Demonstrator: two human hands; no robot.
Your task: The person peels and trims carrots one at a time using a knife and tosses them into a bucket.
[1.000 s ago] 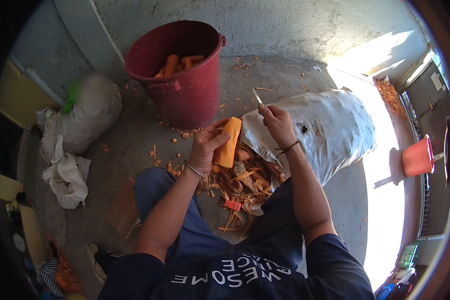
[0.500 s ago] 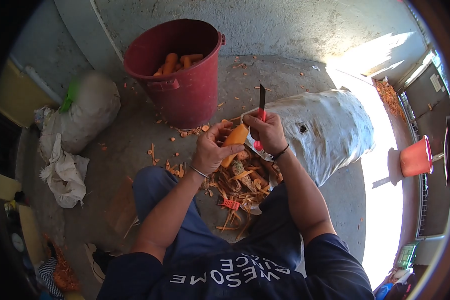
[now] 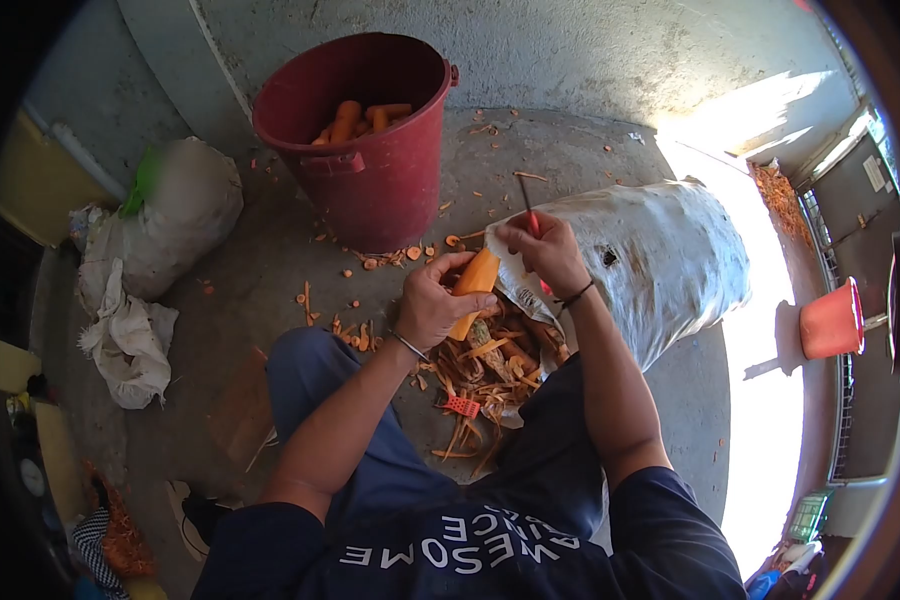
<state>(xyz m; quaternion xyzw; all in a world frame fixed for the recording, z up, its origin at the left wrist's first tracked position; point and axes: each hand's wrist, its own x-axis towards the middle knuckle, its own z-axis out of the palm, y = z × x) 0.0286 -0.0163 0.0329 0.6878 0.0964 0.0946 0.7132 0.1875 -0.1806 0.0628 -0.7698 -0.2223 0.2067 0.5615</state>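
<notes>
My left hand (image 3: 432,308) is wrapped round a peeled orange carrot (image 3: 478,274), which tilts with its upper end toward my right hand (image 3: 550,252). That hand grips a knife with a red handle (image 3: 535,225); its thin dark blade points up and away, seen nearly edge-on, just clear of the carrot. Beneath both hands lies a heap of peelings and rough, unpeeled carrots (image 3: 515,350) at the mouth of a white sack (image 3: 660,265). A small red slotted plastic piece (image 3: 462,406) rests on the near peelings.
A big dark red bin (image 3: 380,195) holding several peeled carrots (image 3: 346,120) stands ahead, near the wall. Carrot ends and scraps (image 3: 370,262) litter the floor. Another stuffed sack (image 3: 185,230) sits at left, and an orange-red bucket (image 3: 830,320) is at far right.
The knife has turned, so its blade now shows edge-on instead of broadside. My right hand has shifted slightly right and down, and my left hand with the carrot slightly right.
</notes>
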